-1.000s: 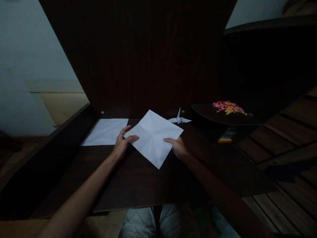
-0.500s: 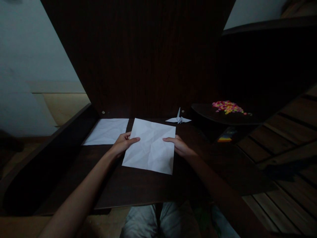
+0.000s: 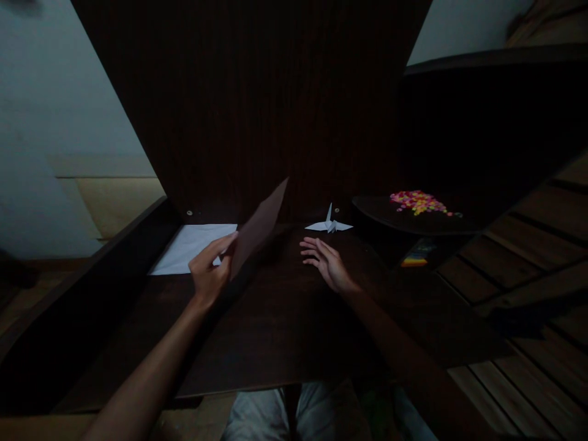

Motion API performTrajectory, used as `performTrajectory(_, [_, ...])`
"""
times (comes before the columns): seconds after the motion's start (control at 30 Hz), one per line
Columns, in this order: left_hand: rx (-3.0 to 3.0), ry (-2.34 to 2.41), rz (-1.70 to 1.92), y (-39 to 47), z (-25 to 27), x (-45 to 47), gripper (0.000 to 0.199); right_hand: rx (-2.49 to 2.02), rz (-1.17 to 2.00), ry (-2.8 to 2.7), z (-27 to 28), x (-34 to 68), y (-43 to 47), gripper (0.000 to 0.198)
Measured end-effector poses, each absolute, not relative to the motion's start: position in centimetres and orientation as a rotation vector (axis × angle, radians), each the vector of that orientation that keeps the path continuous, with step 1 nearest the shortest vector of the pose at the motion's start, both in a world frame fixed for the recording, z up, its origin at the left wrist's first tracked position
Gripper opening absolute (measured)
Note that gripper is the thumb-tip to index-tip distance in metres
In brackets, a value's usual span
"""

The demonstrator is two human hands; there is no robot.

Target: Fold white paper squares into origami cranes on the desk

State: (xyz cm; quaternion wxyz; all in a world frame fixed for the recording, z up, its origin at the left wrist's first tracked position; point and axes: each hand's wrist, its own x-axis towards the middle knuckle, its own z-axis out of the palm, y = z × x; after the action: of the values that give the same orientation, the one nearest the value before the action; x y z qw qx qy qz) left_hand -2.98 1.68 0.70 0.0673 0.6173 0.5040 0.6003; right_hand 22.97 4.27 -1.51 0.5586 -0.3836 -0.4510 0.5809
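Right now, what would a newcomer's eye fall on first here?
Probably the bright pink and yellow bits heaped on the shelf at right. Next, perhaps, the white folded bird at the desk's back, then the paper tilted steeply in the left hand, with the right hand open and apart from it.

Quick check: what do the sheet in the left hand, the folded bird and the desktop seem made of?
Sheet: apparently thin matte paper, with a fine edge and no shine. Folded bird: likely matte white paper too, given its crisp folds and pointed tips. Desktop: dark brown, low-sheen wood or wood-look laminate; faint streaks suggest grain, but dim light leaves which open.
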Motion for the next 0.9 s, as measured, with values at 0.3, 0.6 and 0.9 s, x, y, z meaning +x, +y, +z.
performTrajectory(0.3, [2.364, 0.906, 0.734, 1.7, -0.9, -1.8, 0.056, -0.858, 1.648, -0.922, -1.6, 23.3, 4.2, 0.044])
performTrajectory(0.6, [2.304, 0.804, 0.467, 1.6, -0.7, -1.9, 0.051, -1.151, 1.356, -1.152, -3.8, 22.4, 4.2, 0.038])
performTrajectory(0.9, [2.168, 1.537, 0.999, 3.6, -2.7, -2.8, 0.082, -1.185, 1.156, -1.045, -3.3, 22.1, 4.3, 0.042])
